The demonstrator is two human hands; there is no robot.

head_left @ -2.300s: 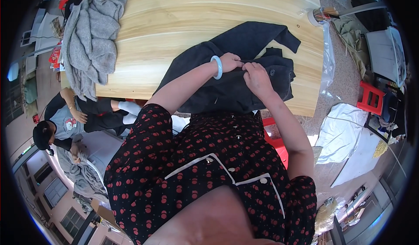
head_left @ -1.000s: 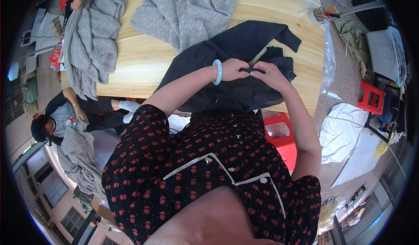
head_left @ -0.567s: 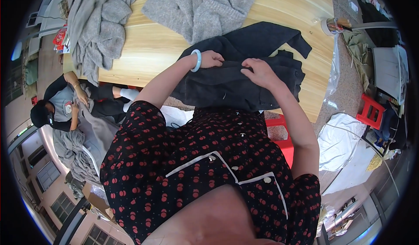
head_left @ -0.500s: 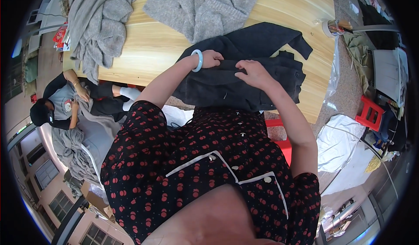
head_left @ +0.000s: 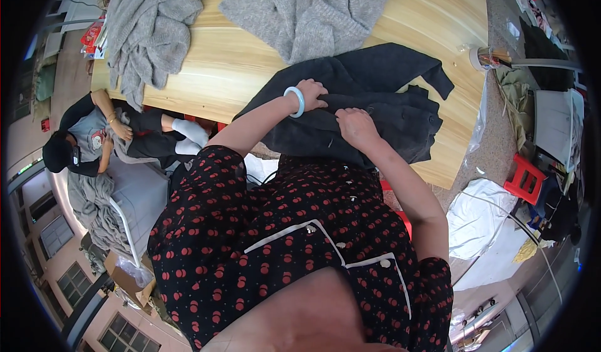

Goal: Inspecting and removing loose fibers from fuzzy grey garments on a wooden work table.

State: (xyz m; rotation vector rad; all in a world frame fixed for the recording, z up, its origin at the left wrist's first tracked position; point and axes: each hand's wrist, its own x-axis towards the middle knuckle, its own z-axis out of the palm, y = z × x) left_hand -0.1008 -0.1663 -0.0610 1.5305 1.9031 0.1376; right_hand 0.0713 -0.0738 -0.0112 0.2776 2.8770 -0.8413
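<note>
A black long-sleeved garment [head_left: 375, 64] lies across the near right part of the wooden table, one sleeve stretched out to the right. Buttons show along its right end, and its near edge hangs down toward my lap. My left hand [head_left: 310, 94], a pale blue bangle at its wrist, is closed on a fold of the cloth. Just to the right and a little nearer, my right hand [head_left: 357, 126] also grips the garment, its fingers curled into the fabric. The fingertips of both hands are partly hidden.
Two grey knitted pieces lie on the table [head_left: 206, 51]: a knit [head_left: 300, 14] at the far middle and another [head_left: 153, 32] at the far left. A container of tools [head_left: 485, 57] stands at the right edge. A person [head_left: 94, 133] sits at the left. A red stool [head_left: 524, 180] stands right.
My right hand has moved slightly nearer and its fingers have curled in on the cloth. The garment's near layer has shifted under my hands. The view has tilted a little.
</note>
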